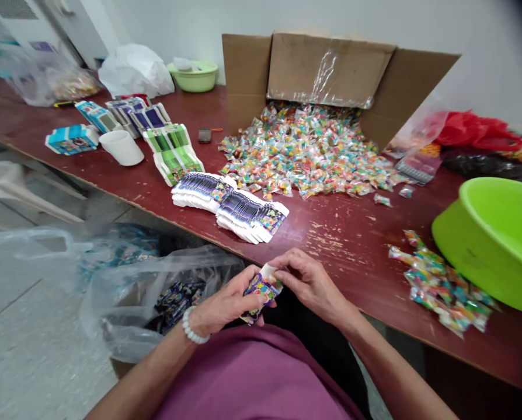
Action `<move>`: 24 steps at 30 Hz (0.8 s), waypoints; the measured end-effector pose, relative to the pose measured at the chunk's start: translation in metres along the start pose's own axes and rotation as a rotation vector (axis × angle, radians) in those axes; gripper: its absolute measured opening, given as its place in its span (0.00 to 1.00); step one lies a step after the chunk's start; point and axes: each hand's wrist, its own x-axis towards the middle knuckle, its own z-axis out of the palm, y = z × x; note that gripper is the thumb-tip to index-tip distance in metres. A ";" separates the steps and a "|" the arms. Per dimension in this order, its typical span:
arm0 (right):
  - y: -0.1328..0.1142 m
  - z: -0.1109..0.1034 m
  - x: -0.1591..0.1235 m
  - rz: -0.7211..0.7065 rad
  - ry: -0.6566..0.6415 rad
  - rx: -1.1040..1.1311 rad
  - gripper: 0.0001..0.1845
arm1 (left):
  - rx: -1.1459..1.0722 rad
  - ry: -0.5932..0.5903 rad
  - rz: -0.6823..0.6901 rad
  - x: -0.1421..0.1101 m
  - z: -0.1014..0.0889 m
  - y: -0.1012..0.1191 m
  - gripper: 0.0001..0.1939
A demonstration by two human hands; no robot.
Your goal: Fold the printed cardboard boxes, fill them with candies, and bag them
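Note:
My left hand [239,296] is wrapped round a small purple printed candy box [261,290] over my lap, at the table's front edge. At the box's raised white flap, my right hand [307,280] pinches with thumb and forefinger; whether a candy is also between those fingertips is hidden. Just beyond my hands lie two fanned rows of flat purple boxes [243,210]. Behind them a big heap of wrapped candies [305,151] spills from a cardboard box [331,70] lying on its side.
Green flat boxes [176,151], a white cup [121,147] and blue boxes [72,140] stand on the left. At right sit a green basin [497,245] and a smaller candy pile [445,286]. A plastic bag [125,303] of filled purple packs hangs below the table's left edge.

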 end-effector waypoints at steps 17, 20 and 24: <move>-0.003 0.030 -0.010 0.240 0.027 0.503 0.21 | -0.319 0.309 0.221 0.008 0.019 -0.023 0.18; -0.001 0.036 -0.009 0.118 0.097 0.338 0.13 | -0.336 0.332 0.229 0.009 0.021 -0.026 0.17; 0.000 0.029 -0.006 -0.155 0.135 -0.009 0.09 | -0.562 0.219 0.068 0.013 0.017 -0.025 0.22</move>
